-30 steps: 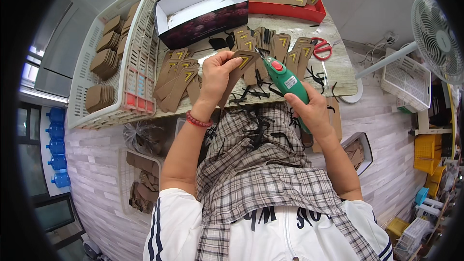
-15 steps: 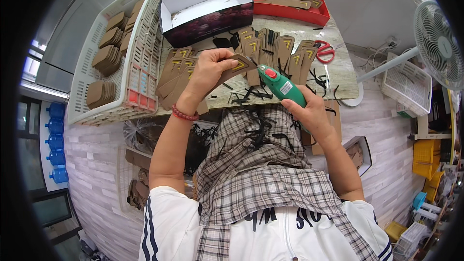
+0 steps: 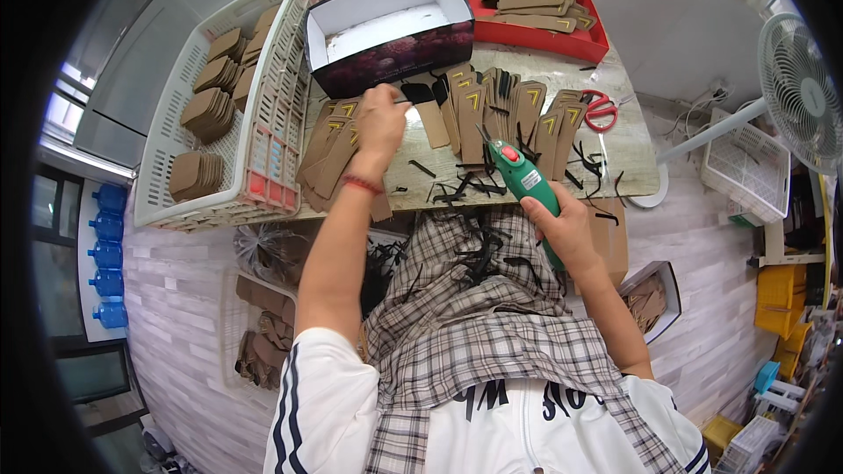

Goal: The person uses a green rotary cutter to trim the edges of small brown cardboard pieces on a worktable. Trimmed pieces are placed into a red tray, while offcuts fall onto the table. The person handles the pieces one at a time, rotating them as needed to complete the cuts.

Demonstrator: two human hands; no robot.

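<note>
My right hand [image 3: 566, 226] is wrapped round a green handheld power tool [image 3: 529, 179] with a red button and a thin metal tip. That tip points up over flat brown pieces [image 3: 471, 96] with yellow chevron marks, fanned out on the table. At the left, my left hand [image 3: 383, 118] reaches over a second pile of brown pieces [image 3: 327, 154], fingers closed. Whatever they pinch, if anything, is hidden. Just right of the fingers lies a plain tan piece [image 3: 431, 125]. Black strips [image 3: 461, 186] are strewn along the near table edge and on my apron [image 3: 474, 316].
A white crate [image 3: 281, 123] with stacked brown pieces stands at the left. Behind the piles are a dark flowered box [image 3: 395, 57] and a red tray [image 3: 537, 42] of brown pieces. Red-handled scissors [image 3: 601, 111] lie at the right, near a standing fan [image 3: 799, 92].
My left hand has moved up from in front of the tool to the left pile; the chevron-marked piece it held no longer shows in it. The tool has shifted slightly right and down.
</note>
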